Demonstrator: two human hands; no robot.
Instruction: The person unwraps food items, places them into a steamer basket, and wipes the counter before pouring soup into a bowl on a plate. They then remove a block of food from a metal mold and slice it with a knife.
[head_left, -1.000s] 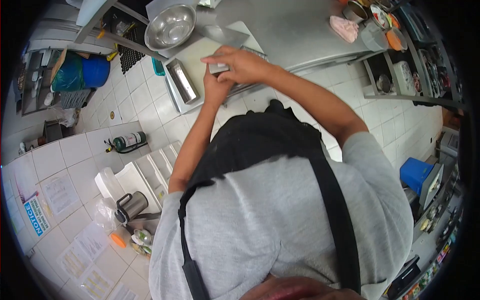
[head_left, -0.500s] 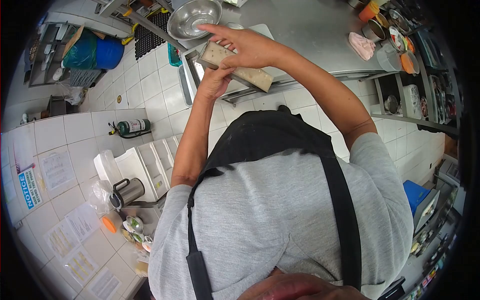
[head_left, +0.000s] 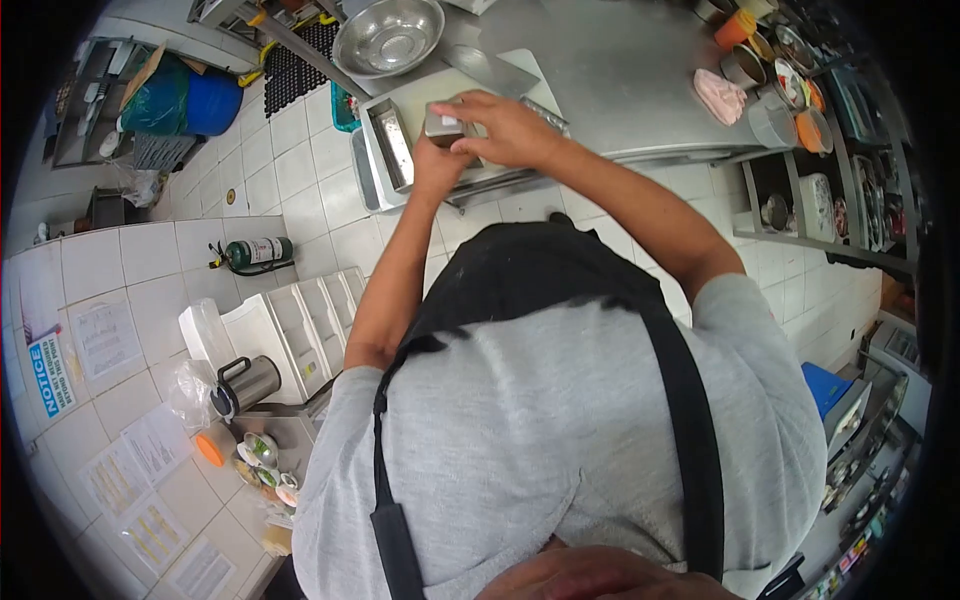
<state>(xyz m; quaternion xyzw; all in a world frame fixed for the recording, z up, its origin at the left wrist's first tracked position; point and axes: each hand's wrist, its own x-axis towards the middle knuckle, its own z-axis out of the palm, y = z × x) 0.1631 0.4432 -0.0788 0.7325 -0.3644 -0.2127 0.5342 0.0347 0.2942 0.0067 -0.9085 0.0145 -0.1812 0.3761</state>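
Observation:
Both hands are on a narrow metal loaf tin (head_left: pixel 445 124), its small grey end facing up toward me. My left hand (head_left: pixel 440 165) is wrapped round it from below. My right hand (head_left: pixel 508 130) grips its upper part from the right, fingers over the top and thumb along the near side. The tin's contents are hidden at this angle. Just left of the hands, a second long metal tin (head_left: pixel 393 145) lies on a white cutting board (head_left: pixel 425 93). Beyond them is a flat metal blade (head_left: pixel 490 70), and a crumpled shiny wrap (head_left: pixel 545 115) lies beside my right hand.
A steel bowl (head_left: pixel 388 38) stands at the table's far left. On the steel table (head_left: pixel 610 80), a pink cloth (head_left: pixel 722 95) lies to the right, near pots and plastic tubs (head_left: pixel 772 122). White drawers (head_left: pixel 300 335) and a fire extinguisher (head_left: pixel 258 252) are on my left.
The tin was held lengthwise with its pale, speckled filling showing. It is now turned end-on, the filling out of sight. My right hand has moved lower and the cutting board shows more.

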